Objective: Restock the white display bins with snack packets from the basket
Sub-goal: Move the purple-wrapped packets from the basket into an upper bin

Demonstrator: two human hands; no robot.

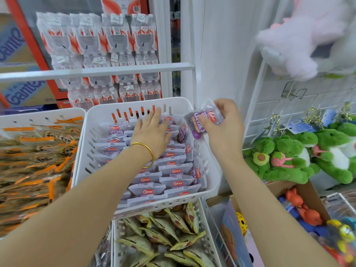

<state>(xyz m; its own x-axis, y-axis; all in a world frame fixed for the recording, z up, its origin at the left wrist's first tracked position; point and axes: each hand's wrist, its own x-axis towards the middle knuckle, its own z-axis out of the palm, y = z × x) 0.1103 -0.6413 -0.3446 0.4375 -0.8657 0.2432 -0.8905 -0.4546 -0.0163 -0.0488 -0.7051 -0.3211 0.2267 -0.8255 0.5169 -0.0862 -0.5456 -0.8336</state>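
purple snack packet (204,118) — crinkled, glossy, red logo

White slotted bin (134,105), rows of purple snack packets (174,169) lying inside

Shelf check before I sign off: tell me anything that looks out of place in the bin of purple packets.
Most purple packets lie in neat rows in the white bin. A few sideways packets along its right wall stand across the rows. Nothing looks spilled or torn.
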